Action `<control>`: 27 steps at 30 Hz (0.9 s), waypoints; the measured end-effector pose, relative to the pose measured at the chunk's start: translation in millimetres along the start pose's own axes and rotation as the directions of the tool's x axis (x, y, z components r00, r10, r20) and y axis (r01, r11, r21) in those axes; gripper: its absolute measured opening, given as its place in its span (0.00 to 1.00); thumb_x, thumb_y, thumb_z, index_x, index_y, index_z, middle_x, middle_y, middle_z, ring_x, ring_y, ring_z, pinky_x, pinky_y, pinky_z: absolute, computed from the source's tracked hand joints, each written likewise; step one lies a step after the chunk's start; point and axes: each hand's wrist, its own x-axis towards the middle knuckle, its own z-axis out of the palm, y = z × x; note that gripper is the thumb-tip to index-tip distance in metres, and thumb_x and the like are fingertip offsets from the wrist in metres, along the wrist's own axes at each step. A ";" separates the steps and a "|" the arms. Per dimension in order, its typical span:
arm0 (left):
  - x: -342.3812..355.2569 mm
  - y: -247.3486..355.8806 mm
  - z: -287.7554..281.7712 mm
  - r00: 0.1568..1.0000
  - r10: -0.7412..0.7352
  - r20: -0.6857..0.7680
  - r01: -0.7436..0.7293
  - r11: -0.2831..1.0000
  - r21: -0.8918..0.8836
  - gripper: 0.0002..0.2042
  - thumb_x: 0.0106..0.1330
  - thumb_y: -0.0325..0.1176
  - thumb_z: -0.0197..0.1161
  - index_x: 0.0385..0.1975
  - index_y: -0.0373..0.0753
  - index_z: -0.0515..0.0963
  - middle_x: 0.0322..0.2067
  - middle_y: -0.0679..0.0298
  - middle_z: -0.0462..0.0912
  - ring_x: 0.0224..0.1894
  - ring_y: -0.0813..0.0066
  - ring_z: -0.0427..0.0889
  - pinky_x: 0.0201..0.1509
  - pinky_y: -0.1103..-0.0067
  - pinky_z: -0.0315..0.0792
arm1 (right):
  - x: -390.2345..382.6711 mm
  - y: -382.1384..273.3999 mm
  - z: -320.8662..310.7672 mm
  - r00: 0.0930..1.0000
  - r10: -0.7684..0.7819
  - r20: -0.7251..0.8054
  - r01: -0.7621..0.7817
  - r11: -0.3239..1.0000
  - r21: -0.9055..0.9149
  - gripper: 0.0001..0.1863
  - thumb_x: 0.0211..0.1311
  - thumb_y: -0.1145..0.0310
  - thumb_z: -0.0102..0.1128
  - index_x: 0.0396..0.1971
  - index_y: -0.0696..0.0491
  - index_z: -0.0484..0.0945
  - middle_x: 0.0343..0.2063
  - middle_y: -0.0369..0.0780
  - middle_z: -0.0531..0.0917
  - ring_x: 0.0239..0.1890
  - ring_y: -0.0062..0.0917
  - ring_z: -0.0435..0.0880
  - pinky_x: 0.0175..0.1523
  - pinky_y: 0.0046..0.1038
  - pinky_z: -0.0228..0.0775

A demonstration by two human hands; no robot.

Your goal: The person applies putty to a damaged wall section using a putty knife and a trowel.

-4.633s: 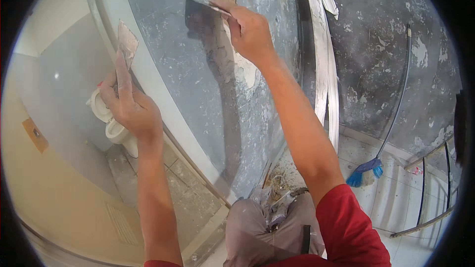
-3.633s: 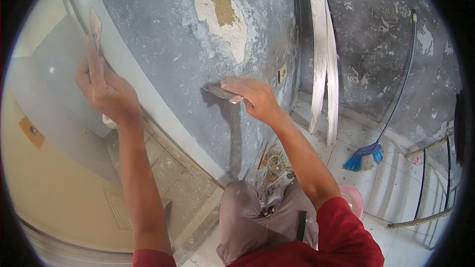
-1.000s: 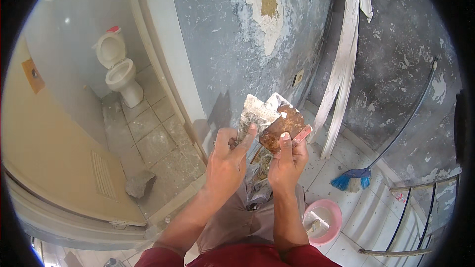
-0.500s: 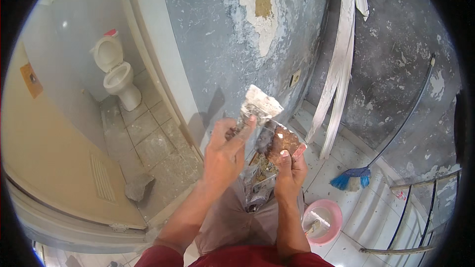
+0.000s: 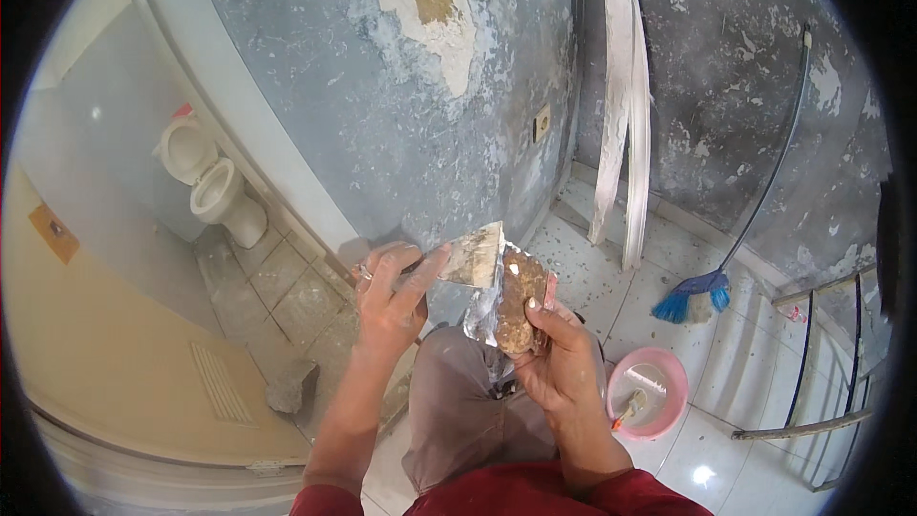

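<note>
My left hand (image 5: 390, 296) is closed on a putty knife, its worn, whitish blade (image 5: 470, 253) pointing right and resting at the top left of a rusty square scraper (image 5: 516, 311). My right hand (image 5: 559, 363) grips that scraper from below and the right, thumb on the brown face; white and grey paste shows along the scraper's left side. Both tools are over my knees, in front of a grey-blue wall (image 5: 315, 57) with a long patch (image 5: 444, 53) of exposed white and sandy plaster.
A pink basin (image 5: 673, 392) holds liquid and a tool at lower right. A blue broom (image 5: 688, 296) leans on the dark wall, beside white strips (image 5: 635, 134) and a metal frame (image 5: 802, 430). Left, a doorway shows a toilet (image 5: 220, 191), a door (image 5: 124, 344) and a grey lump (image 5: 291, 387).
Both hands came down from the wall and met at middle low. Over the last second, the left knife swung from upright to sideways, and the right scraper turned and moved lower.
</note>
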 end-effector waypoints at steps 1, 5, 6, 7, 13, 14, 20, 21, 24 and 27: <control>-1.3 -1.2 -0.7 0.999 0.017 0.027 -0.018 1.000 0.007 0.27 0.39 0.16 0.62 0.45 0.44 0.83 0.33 0.64 0.75 0.36 0.64 0.77 0.37 0.72 0.71 | -0.2 -1.5 0.1 1.000 -0.007 0.005 0.007 1.000 -0.003 0.18 0.65 0.77 0.49 0.53 0.65 0.69 0.47 0.45 0.80 0.47 0.31 0.83 0.54 0.35 0.77; -8.0 -9.6 -12.4 0.999 0.023 0.044 -0.025 0.999 0.038 0.28 0.37 0.18 0.62 0.44 0.46 0.83 0.33 0.65 0.74 0.37 0.66 0.77 0.39 0.71 0.70 | 5.3 0.1 -13.5 0.999 0.006 0.053 -0.004 1.000 -0.028 0.19 0.64 0.77 0.51 0.54 0.64 0.69 0.46 0.45 0.80 0.47 0.31 0.83 0.54 0.35 0.77; -6.1 -11.0 -18.3 0.996 0.052 0.071 -0.055 0.997 0.055 0.27 0.37 0.19 0.62 0.44 0.46 0.84 0.33 0.66 0.74 0.38 0.67 0.77 0.39 0.71 0.70 | 6.1 -0.5 -17.2 0.998 0.023 0.064 -0.020 0.999 -0.046 0.19 0.63 0.77 0.52 0.54 0.64 0.69 0.46 0.45 0.80 0.47 0.31 0.83 0.53 0.34 0.77; -4.1 -12.0 -23.7 0.992 0.079 0.098 -0.086 0.994 0.072 0.27 0.37 0.19 0.62 0.43 0.46 0.84 0.34 0.67 0.74 0.38 0.67 0.77 0.40 0.71 0.70 | 6.8 -1.3 -19.7 0.996 0.042 0.075 -0.037 0.997 -0.064 0.19 0.62 0.77 0.52 0.54 0.64 0.69 0.46 0.45 0.80 0.47 0.31 0.83 0.53 0.34 0.77; 8.3 -17.9 -47.4 0.962 0.208 0.174 -0.243 0.947 0.212 0.25 0.39 0.23 0.63 0.43 0.48 0.84 0.35 0.69 0.74 0.41 0.70 0.76 0.42 0.71 0.70 | 17.0 -1.0 -24.1 0.986 0.106 0.132 -0.095 0.992 -0.087 0.19 0.62 0.77 0.54 0.53 0.63 0.69 0.45 0.44 0.80 0.45 0.29 0.83 0.51 0.32 0.77; 13.0 -19.4 -53.5 0.963 0.207 0.175 -0.243 0.946 0.213 0.25 0.39 0.23 0.63 0.43 0.48 0.84 0.35 0.69 0.74 0.41 0.70 0.76 0.42 0.71 0.70 | 23.0 0.9 -25.1 0.985 0.107 0.133 -0.096 0.992 -0.087 0.19 0.62 0.77 0.54 0.53 0.63 0.69 0.45 0.44 0.80 0.45 0.29 0.83 0.51 0.32 0.77; 35.2 -33.4 -84.3 0.928 0.109 0.357 -0.214 0.939 0.269 0.20 0.45 0.24 0.65 0.42 0.45 0.84 0.37 0.66 0.77 0.42 0.68 0.77 0.45 0.70 0.73 | 46.5 -17.6 -24.1 0.956 0.041 0.290 -0.019 0.997 -0.079 0.18 0.63 0.76 0.54 0.52 0.62 0.70 0.43 0.42 0.81 0.43 0.27 0.83 0.49 0.31 0.77; 35.5 -36.5 -93.5 0.943 0.065 0.327 -0.186 0.916 0.354 0.18 0.50 0.22 0.65 0.42 0.46 0.84 0.37 0.64 0.78 0.41 0.65 0.78 0.44 0.71 0.74 | 50.0 -20.2 -18.4 0.965 -0.003 0.263 0.032 0.994 -0.108 0.18 0.63 0.75 0.54 0.53 0.62 0.70 0.43 0.41 0.81 0.44 0.27 0.83 0.50 0.31 0.77; 52.2 -60.1 -113.7 0.982 0.179 0.060 -0.187 0.873 0.451 0.12 0.61 0.22 0.62 0.44 0.41 0.83 0.39 0.59 0.81 0.42 0.61 0.79 0.45 0.71 0.75 | 68.9 -34.7 -8.6 0.950 -0.083 0.301 0.135 0.978 -0.156 0.17 0.64 0.76 0.51 0.53 0.61 0.70 0.45 0.41 0.81 0.46 0.28 0.82 0.53 0.33 0.76; 95.3 -82.4 -126.3 0.921 0.244 -0.304 -0.053 0.851 0.523 0.10 0.65 0.21 0.56 0.44 0.32 0.80 0.37 0.55 0.82 0.35 0.59 0.81 0.46 0.68 0.75 | 102.9 -42.1 19.8 0.927 -0.294 0.233 0.350 0.901 -0.257 0.16 0.67 0.76 0.48 0.53 0.63 0.70 0.45 0.43 0.81 0.46 0.27 0.82 0.53 0.33 0.76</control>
